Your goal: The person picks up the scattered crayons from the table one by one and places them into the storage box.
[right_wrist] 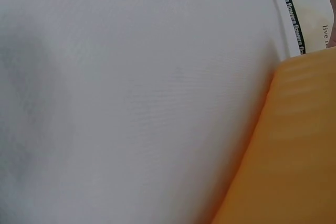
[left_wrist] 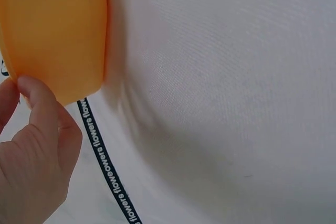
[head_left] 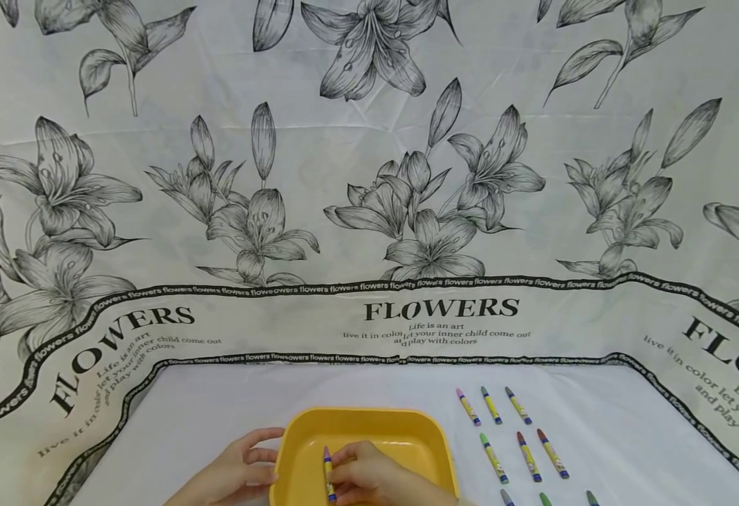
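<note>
A yellow plastic tray (head_left: 359, 413) with raised walls and rounded corners sits at the near edge of the head view. My left hand (head_left: 236, 467) is at its left side. In the left wrist view, the fingers of that left hand (left_wrist: 37, 145) pinch the tray's rim (left_wrist: 58, 30). Inside the tray, my right hand (head_left: 372, 472) holds a purple crayon (head_left: 328, 472) with a yellow wrapper, upright in the head view, between fingers and thumb. The right wrist view shows the tray's outer wall (right_wrist: 299, 129) but not the grip on the crayon.
Right of the tray, crayons lie in rows on the white cloth (head_left: 217, 400): a pink crayon (head_left: 468, 406), a light green crayon (head_left: 493, 458) and several others, the nearest cut off by the frame. Behind hangs a flower-printed curtain (head_left: 318, 154).
</note>
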Demonstrator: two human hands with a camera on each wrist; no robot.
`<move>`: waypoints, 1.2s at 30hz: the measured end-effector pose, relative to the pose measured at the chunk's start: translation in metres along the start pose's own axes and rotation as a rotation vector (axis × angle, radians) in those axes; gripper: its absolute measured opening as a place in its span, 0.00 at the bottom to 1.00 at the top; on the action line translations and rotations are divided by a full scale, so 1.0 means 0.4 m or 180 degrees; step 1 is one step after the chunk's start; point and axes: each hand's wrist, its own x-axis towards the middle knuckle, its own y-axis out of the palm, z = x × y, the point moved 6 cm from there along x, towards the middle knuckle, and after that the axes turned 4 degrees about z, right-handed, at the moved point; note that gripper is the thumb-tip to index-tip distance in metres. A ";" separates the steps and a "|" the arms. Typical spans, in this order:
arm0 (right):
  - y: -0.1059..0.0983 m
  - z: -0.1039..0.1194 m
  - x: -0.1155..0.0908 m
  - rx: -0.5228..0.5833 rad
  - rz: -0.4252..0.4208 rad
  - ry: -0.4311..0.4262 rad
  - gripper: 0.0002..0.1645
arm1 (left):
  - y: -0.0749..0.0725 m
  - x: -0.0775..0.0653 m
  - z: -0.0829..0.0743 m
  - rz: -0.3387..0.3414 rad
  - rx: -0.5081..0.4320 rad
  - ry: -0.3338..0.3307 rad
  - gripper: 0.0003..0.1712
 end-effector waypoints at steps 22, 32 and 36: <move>-0.004 0.002 0.016 -0.0106 -0.0405 -0.0120 0.10 | -0.003 0.003 0.008 -0.0051 -0.0199 -0.0042 0.39; -0.019 0.022 0.001 -0.0047 -0.0218 -0.0211 0.11 | -0.002 0.001 0.009 -0.0008 -0.0229 -0.0021 0.40; -0.035 0.034 -0.006 -0.0076 -0.0107 -0.0216 0.13 | -0.002 0.001 0.009 -0.0009 -0.0262 -0.0024 0.41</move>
